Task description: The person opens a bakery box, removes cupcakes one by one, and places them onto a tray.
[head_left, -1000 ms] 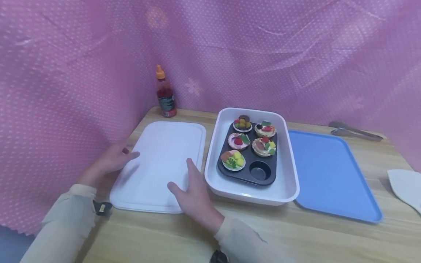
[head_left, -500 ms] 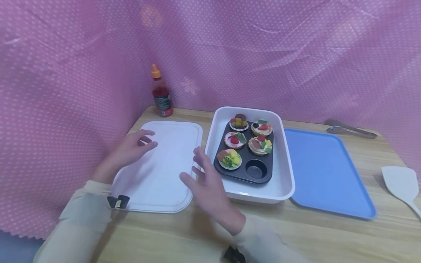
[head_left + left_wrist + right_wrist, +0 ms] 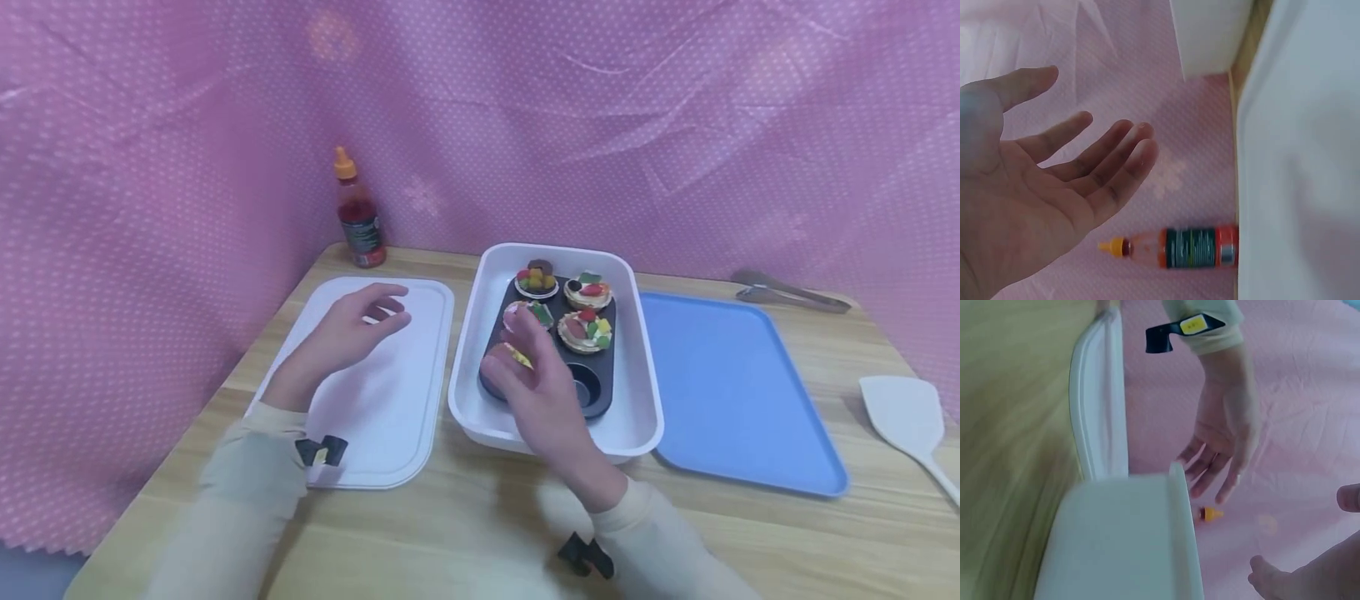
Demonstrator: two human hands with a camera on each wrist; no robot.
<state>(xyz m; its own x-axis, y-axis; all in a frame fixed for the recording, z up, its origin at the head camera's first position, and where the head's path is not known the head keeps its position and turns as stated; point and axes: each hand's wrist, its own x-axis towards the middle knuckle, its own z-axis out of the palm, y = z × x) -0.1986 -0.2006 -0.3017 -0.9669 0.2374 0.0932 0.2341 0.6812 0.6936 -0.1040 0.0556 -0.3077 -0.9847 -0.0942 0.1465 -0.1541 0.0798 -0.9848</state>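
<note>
My left hand (image 3: 348,333) hovers over the white tray (image 3: 397,392) on the left, its fingers loosely bent and holding nothing. In the left wrist view, that hand (image 3: 1054,181) shows a bare palm. Above the front of the white tub (image 3: 643,367) is my right hand (image 3: 543,392), also empty, thumb and fingers apart. Inside the tub lies a black muffin tin (image 3: 609,367) with several tarts, among them a fruit-topped tart (image 3: 585,332). The right hand partly hides the front tarts and one bare cup (image 3: 587,385). Neither hand appears to touch anything.
A sauce bottle (image 3: 360,221) with an orange cap stands at the back left. To the right lie a blue tray (image 3: 735,392), metal tongs (image 3: 791,293) behind it, and a white spatula (image 3: 903,412). A pink dotted curtain (image 3: 480,125) hangs behind the table.
Both hands have moved rightward: the left from the white tray's left edge to above it, the right from that tray to over the tub. The head view has shifted slightly right.
</note>
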